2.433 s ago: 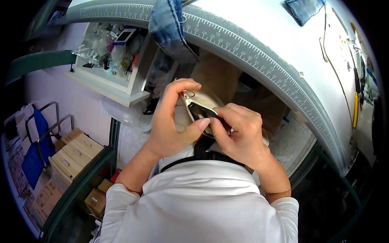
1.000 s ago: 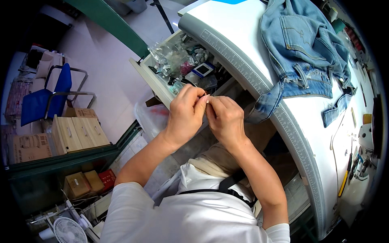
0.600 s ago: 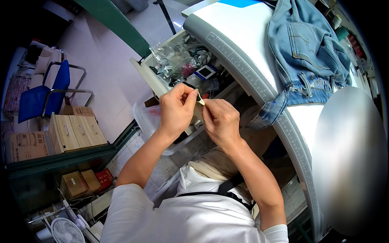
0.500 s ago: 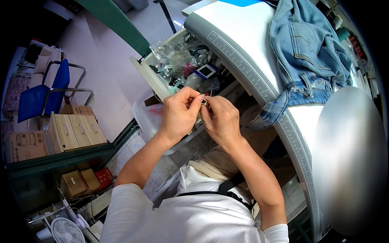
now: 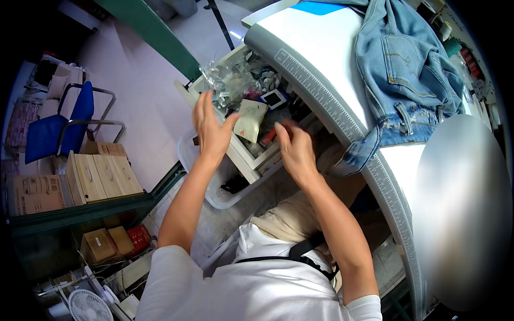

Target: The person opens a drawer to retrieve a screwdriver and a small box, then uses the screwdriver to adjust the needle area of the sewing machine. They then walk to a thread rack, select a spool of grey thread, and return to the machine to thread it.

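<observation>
My left hand point(image 5: 211, 128) is open at the left edge of the pulled-out drawer point(image 5: 242, 163), with its thumb apart from the fingers. A cream pouch point(image 5: 250, 115) with a small red mark lies on the jumbled contents, between my hands. My right hand point(image 5: 294, 150) is at the drawer’s right side, fingers curled and blurred, beside an orange item point(image 5: 267, 138); whether it grips anything is unclear. Clear plastic bags point(image 5: 222, 75) and a small blue-framed item with a dark window point(image 5: 274, 99) lie farther back in the drawer.
Faded jeans point(image 5: 407, 69) lie on the white worktop point(image 5: 316, 32), which has a grey ruler edge. A clear bin point(image 5: 219, 195) sits below the drawer. Leftward are a blue chair point(image 5: 69, 123), wooden drawers point(image 5: 101, 176), boxes point(image 5: 99, 246) and a white fan point(image 5: 88, 305). A blurred oval hides the right side.
My hands have parted, the left moving back-left and opening, the right moving slightly right. The cream pouch, earlier held between both hands, now lies in the drawer.
</observation>
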Action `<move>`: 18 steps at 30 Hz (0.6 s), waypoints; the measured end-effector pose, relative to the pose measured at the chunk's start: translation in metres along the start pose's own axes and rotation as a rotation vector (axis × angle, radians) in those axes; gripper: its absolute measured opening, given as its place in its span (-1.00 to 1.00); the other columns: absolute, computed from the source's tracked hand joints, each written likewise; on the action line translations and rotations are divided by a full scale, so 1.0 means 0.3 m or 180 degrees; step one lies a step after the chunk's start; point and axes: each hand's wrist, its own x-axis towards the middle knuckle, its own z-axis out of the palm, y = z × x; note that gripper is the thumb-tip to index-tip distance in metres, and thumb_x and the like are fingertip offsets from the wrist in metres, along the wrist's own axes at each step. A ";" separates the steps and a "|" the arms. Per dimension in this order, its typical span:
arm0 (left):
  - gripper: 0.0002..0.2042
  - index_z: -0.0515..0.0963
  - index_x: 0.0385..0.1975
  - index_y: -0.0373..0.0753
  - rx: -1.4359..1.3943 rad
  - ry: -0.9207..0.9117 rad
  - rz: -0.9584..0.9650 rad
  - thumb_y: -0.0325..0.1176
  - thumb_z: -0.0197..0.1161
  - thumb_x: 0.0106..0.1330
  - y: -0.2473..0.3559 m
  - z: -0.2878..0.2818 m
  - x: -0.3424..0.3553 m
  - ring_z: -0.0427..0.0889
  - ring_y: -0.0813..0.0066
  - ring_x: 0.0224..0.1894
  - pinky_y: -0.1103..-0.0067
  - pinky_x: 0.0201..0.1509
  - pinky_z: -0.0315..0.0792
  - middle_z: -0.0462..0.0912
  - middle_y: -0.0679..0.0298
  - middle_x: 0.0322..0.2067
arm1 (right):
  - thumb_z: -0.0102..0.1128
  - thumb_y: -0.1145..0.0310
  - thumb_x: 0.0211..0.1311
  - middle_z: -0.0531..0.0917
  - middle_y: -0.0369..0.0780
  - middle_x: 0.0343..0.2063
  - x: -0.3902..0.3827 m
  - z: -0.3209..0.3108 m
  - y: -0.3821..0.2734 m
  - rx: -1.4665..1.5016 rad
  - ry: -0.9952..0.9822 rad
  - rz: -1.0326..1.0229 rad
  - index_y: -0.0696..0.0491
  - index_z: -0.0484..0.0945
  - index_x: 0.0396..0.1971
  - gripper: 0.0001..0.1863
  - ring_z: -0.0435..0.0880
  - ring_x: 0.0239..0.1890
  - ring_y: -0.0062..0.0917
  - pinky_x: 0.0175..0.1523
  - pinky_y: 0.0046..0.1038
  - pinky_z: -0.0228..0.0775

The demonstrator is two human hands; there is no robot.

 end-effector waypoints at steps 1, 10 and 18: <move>-0.33 0.24 0.28 -0.41 -0.0140 0.0179 -0.0143 -0.35 0.36 0.20 -0.005 0.000 -0.036 0.23 -0.04 0.34 0.27 0.41 0.10 0.32 -0.08 0.26 | 0.13 0.35 0.39 0.63 -0.23 -0.56 -0.043 -0.027 -0.023 -0.0158 0.0115 -0.0120 0.22 0.62 -0.17 -0.76 0.57 -0.52 -0.64 -0.37 -0.54 0.41; -0.46 0.09 0.36 -0.49 -0.1740 0.0781 -0.1268 -0.21 -0.12 0.54 -0.039 0.196 -0.126 0.13 0.09 0.43 0.35 0.50 -0.06 0.15 -0.09 0.39 | 0.00 0.52 0.41 0.68 -0.25 -0.42 -0.396 -0.095 -0.006 0.1003 -0.0380 0.0399 0.19 0.58 -0.12 -0.81 0.65 -0.44 -0.66 -0.29 -0.59 0.55; -0.53 0.29 0.28 -0.44 -0.1546 0.0431 -0.1229 -0.19 -0.11 0.56 -0.221 0.429 -0.014 0.37 0.13 0.26 0.40 0.36 0.21 0.33 -0.04 0.28 | -0.03 0.49 0.33 0.66 -0.24 -0.50 -0.560 -0.353 -0.104 0.0891 -0.0225 0.0200 0.14 0.38 -0.02 -0.75 0.62 -0.47 -0.58 -0.30 -0.53 0.45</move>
